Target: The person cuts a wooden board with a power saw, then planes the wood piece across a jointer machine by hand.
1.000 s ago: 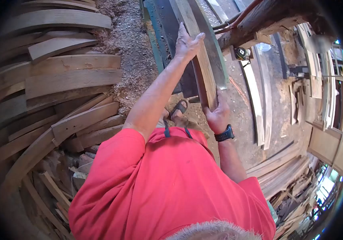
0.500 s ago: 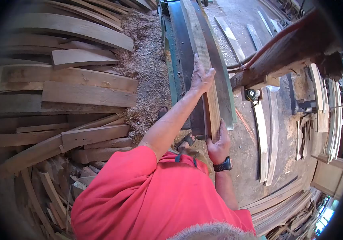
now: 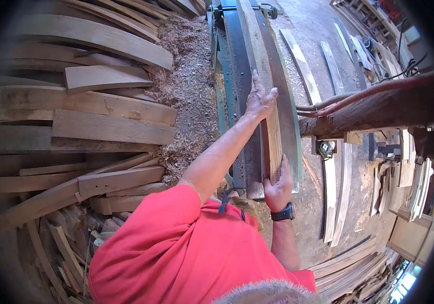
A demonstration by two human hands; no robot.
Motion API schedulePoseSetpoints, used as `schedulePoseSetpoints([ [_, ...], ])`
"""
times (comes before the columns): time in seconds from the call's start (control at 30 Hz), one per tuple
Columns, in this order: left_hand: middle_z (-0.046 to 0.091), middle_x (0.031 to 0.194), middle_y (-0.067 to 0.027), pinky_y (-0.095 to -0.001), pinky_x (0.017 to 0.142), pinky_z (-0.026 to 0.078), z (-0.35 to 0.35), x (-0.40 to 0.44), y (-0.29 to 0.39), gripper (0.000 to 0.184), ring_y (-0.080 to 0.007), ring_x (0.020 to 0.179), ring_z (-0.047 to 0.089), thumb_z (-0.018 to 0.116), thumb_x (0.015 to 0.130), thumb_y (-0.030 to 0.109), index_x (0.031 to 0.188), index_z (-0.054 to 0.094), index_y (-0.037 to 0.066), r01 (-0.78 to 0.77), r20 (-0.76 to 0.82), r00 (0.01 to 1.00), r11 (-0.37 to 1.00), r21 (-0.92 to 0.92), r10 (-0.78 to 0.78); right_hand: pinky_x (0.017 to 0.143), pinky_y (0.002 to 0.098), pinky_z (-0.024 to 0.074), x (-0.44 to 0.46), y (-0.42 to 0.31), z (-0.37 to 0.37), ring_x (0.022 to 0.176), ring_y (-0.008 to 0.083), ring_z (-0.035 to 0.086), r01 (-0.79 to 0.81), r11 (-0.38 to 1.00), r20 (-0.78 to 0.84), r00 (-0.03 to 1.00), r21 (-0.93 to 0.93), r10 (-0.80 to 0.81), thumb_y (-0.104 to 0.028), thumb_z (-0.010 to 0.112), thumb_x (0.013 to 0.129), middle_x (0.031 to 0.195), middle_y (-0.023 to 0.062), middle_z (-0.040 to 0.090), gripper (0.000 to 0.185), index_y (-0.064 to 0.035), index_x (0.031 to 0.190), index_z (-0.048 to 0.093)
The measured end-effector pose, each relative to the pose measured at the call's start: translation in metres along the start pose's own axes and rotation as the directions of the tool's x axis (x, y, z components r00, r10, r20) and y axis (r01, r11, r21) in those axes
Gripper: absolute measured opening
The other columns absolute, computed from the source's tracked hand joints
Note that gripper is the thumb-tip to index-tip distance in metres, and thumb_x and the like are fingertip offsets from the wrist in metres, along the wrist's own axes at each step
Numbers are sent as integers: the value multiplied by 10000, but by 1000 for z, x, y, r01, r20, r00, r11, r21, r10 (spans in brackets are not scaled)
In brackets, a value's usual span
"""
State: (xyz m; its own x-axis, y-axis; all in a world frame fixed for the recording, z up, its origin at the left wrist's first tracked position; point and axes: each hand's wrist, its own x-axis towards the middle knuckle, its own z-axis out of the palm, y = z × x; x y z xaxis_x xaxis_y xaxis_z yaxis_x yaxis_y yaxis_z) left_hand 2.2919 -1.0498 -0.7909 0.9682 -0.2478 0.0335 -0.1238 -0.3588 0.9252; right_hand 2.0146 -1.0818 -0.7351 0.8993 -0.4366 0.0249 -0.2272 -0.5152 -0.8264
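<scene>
A long wooden board point(image 3: 274, 144) lies lengthwise on the dark metal bed point(image 3: 290, 134) of a green-sided machine that looks like a jointer. My left hand point(image 3: 261, 101) spans the board partway along, index finger pointing forward and thumb towards the right side; its other fingers are partly hidden. At the board's near end, my right hand point(image 3: 279, 190) grips it, thumb on the left and fingers along the right side. A dark watch point(image 3: 283, 212) is on the right wrist.
Stacked planks point(image 3: 113, 126) fill the left side, with wood shavings point(image 3: 191, 106) beside the machine. A thick beam point(image 3: 374, 114) with a hose juts in from the right. A tape measure point(image 3: 324, 148) sits below it, near long strips point(image 3: 330, 197) on the floor.
The view has shifted, so the machine bed and beam appear lower and more of the machine's far end shows. Both hands keep their places on the board.
</scene>
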Motion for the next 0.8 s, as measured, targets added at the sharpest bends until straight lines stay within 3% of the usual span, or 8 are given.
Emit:
schedulePoseSetpoints([
  [0.17, 369, 1579, -329, -408, 1196, 358, -3, 14, 4, 994, -420, 1443, 445, 656, 959, 325, 1615, 11, -53, -20, -16, 1000, 999, 26, 21, 1123, 424, 439, 15, -4, 1, 1319, 400, 579, 7, 1000, 0, 1000, -21, -7, 57, 654, 719, 1374, 306, 593, 820, 117, 1499, 406],
  [0.27, 354, 1588, -328, -412, 1203, 348, -7, 23, 6, 996, -421, 1454, 428, 656, 960, 339, 1615, 15, -52, 72, 53, 996, 997, -39, -70, 1122, 422, 440, 27, -8, 4, 1316, 407, 580, 38, 997, 7, 999, -71, -37, 61, 656, 716, 1384, 302, 591, 833, 102, 1509, 402],
  [0.37, 347, 1592, -327, -411, 1206, 345, -9, 35, 7, 999, -424, 1458, 419, 655, 960, 348, 1614, 16, -52, 24, 14, 1000, 1000, -11, -23, 1111, 439, 446, 38, -10, 5, 1298, 444, 572, 46, 996, 12, 999, -74, -46, 58, 684, 709, 1387, 313, 574, 870, 75, 1527, 387],
  [0.43, 228, 1646, -326, -387, 1234, 303, -11, 43, 8, 1025, -427, 1500, 348, 665, 941, 342, 1610, 10, -74, 78, 59, 995, 996, -41, -75, 1103, 456, 449, 45, -12, 6, 1287, 475, 560, 38, 997, 22, 999, -60, -37, 55, 709, 706, 1386, 327, 559, 899, 58, 1539, 373],
  [0.67, 230, 1644, -325, -395, 1234, 303, -8, 63, 1, 1030, -432, 1495, 354, 671, 935, 343, 1608, 13, -77, 62, 49, 997, 994, -88, -58, 1085, 459, 465, 68, -18, 11, 1258, 475, 583, 35, 997, 2, 999, -64, -35, 49, 712, 706, 1365, 326, 577, 876, 58, 1525, 403],
  [0.8, 310, 1607, -326, -414, 1221, 316, -10, 81, -7, 921, -425, 1484, 372, 604, 987, 424, 1597, 134, -80, 66, 23, 998, 972, -227, -63, 1081, 457, 471, 84, -16, 18, 1254, 468, 590, 58, 994, -16, 998, -93, -60, 31, 718, 718, 1365, 317, 585, 855, 65, 1516, 414],
])
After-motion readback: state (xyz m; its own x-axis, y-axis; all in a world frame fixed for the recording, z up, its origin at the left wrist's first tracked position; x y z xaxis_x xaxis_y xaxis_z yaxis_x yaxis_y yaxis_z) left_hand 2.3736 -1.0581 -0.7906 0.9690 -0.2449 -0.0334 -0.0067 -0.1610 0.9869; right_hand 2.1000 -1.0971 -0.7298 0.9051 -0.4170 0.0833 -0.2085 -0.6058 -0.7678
